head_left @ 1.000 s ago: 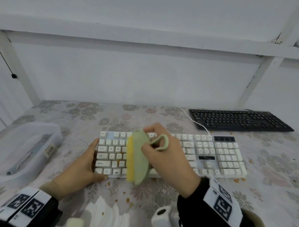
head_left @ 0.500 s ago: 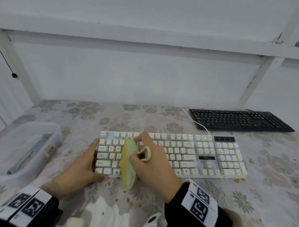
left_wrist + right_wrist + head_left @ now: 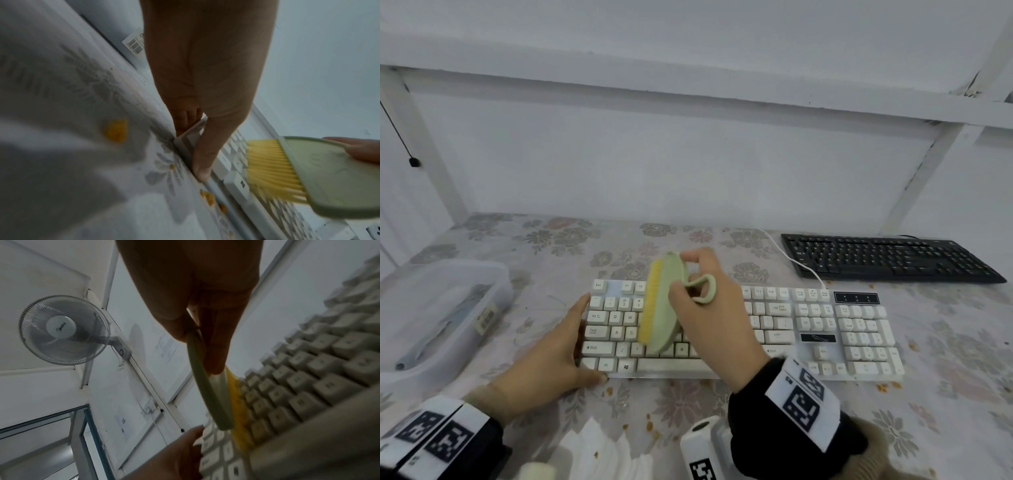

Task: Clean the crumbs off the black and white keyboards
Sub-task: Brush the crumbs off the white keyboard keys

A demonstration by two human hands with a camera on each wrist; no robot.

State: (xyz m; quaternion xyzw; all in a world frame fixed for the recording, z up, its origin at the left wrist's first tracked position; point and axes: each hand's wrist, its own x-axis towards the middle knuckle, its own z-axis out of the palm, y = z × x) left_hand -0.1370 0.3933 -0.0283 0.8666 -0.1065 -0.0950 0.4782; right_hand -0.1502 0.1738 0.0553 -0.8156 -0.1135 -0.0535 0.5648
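I take the white keyboard (image 3: 743,329) as my landmark; it lies across the middle of the flowered tablecloth (image 3: 524,246). My right hand (image 3: 717,318) hangs over its left-centre keys, fingers and thumb clamped on the pale green brush (image 3: 666,301), which stands on edge with its yellow bristles (image 3: 271,170) facing the keyboard's left end and down among the letter rows. The brush's loop handle (image 3: 703,289) sticks out to the right past my fingers. That hand and brush hide most of the middle keys from the head camera. My left hand (image 3: 551,356) braces the keyboard's left end, fingers straight along the short edge and thumb (image 3: 203,155) pressed against the front corner, not wrapped round anything. Orange crumbs (image 3: 116,130) lie on the cloth just in front of the keyboard, and more near its front right corner. The black keyboard (image 3: 887,257) sits behind and to the right, well apart, with the white cable (image 3: 796,260) running between them. A clear plastic box (image 3: 438,315) stands to the left, and folded white tissues (image 3: 599,452) lie in front, near me.
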